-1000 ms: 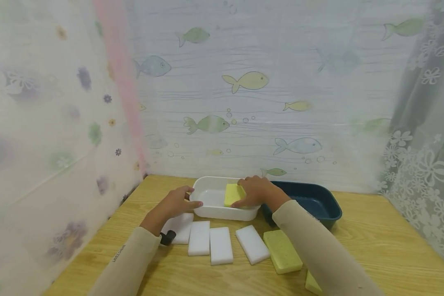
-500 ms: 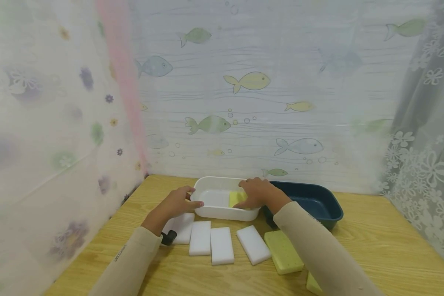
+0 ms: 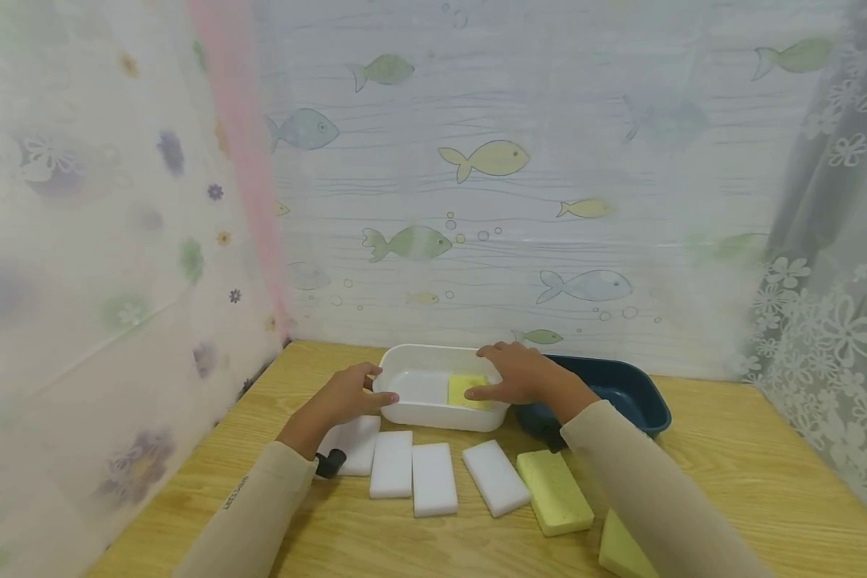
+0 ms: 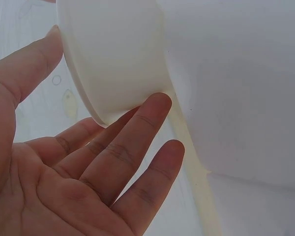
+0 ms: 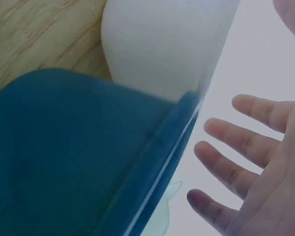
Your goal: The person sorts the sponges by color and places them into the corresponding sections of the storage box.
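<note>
A yellow sponge lies inside the white plastic tub, near its right end. My left hand holds the tub's left end. In the left wrist view its thumb meets the rim while the fingers lie along the outer wall. Over the tub's right end is my right hand, its thumb in front of the sponge in the head view. Its fingers are spread and fairly straight in the right wrist view, with nothing held between them. The right index fingertip is near the far rim; contact there cannot be told.
A dark blue tub stands right of the white one, partly behind my right arm. Several white sponge blocks lie along the front of the table. Right of them are a yellow sponge and another yellow sponge, partly under my sleeve.
The yellow sponge has gone down into the white tub and lies flatter. My right hand has let go of it and shifted right and outward. The left hand stays on the tub.
</note>
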`<state>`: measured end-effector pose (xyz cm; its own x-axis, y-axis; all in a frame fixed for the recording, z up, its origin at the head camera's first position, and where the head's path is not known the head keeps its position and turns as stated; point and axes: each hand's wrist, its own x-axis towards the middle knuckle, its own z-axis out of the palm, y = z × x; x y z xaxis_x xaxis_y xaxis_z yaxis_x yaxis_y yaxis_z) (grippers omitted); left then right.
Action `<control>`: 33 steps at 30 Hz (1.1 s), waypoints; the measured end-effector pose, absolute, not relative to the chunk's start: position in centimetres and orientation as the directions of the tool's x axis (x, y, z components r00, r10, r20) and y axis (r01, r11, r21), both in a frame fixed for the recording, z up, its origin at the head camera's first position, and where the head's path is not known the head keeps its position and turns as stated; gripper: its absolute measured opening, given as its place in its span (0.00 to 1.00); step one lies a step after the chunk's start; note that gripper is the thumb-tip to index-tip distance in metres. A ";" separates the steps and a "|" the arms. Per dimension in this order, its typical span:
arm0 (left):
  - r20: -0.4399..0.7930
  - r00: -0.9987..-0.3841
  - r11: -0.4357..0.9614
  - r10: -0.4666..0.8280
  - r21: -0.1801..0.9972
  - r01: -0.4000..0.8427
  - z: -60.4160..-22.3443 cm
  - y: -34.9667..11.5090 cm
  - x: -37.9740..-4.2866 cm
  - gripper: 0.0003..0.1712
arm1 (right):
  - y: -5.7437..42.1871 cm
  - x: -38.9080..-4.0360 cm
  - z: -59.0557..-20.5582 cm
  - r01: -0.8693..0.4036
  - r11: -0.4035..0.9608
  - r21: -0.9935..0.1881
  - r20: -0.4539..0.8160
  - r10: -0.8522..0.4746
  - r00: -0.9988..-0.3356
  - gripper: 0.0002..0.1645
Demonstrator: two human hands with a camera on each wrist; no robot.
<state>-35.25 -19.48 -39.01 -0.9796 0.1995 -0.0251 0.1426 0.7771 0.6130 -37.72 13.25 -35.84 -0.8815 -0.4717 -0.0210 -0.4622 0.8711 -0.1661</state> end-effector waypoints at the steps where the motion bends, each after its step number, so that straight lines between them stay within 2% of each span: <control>1: -0.027 -0.980 0.778 0.197 0.612 0.140 -39.0 -19.5 -35.3 0.48 | 13.5 -37.6 -35.8 -0.463 0.869 -0.178 -0.014 -0.472 -0.881 0.60; 12: -0.024 -0.980 0.773 0.195 0.619 0.139 -38.9 -19.4 -35.1 0.48 | 16.8 -35.3 -35.8 -0.535 0.810 -0.240 0.089 -0.531 -0.843 0.54; 24: -0.015 -0.980 0.783 0.200 0.604 0.150 -38.8 -19.3 -35.1 0.49 | 19.8 -31.0 -35.2 -0.571 0.771 -0.282 0.189 -0.539 -0.821 0.48; 33: -0.018 -0.980 0.781 0.198 0.607 0.146 -38.8 -19.3 -35.1 0.49 | 22.4 -27.9 -36.1 -0.592 0.707 -0.386 0.214 -0.556 -0.803 0.41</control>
